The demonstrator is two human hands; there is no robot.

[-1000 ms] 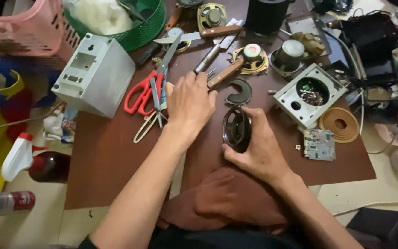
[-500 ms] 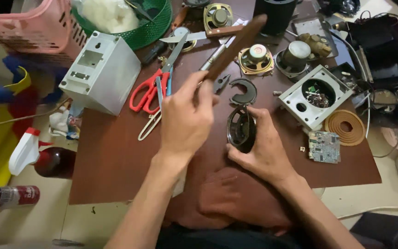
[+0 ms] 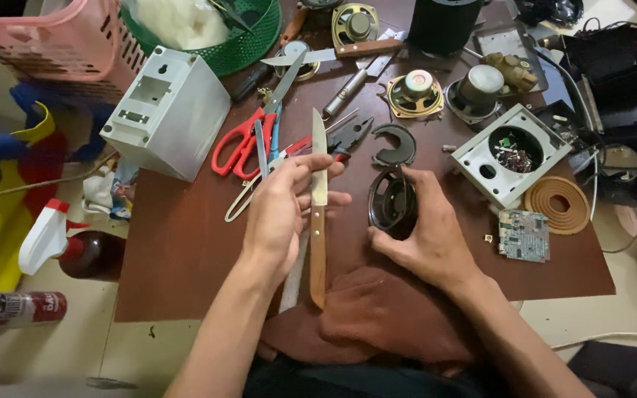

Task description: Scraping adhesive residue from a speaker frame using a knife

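While the left hand (image 3: 282, 214) holds a knife with a thin metal blade and a long wooden handle (image 3: 319, 221) upright above the dark brown tabletop (image 3: 186, 243), its fingers are closed around the blade's base. The right hand (image 3: 425, 228) grips a round black speaker frame (image 3: 391, 203) resting on the tabletop. Red-handled scissors (image 3: 248, 136) lie near a white plastic box (image 3: 167, 110)

At the centre of the frame the left hand (image 3: 278, 214) pinches a knife (image 3: 319, 210) by its blade, tip up and wooden handle hanging down. Just right of it, the right hand (image 3: 425, 228) grips a black speaker frame (image 3: 390, 203) standing on the brown surface (image 3: 186, 250). Red scissors (image 3: 248, 136) lie at upper left of the hands, beside a white plastic box (image 3: 167, 114).
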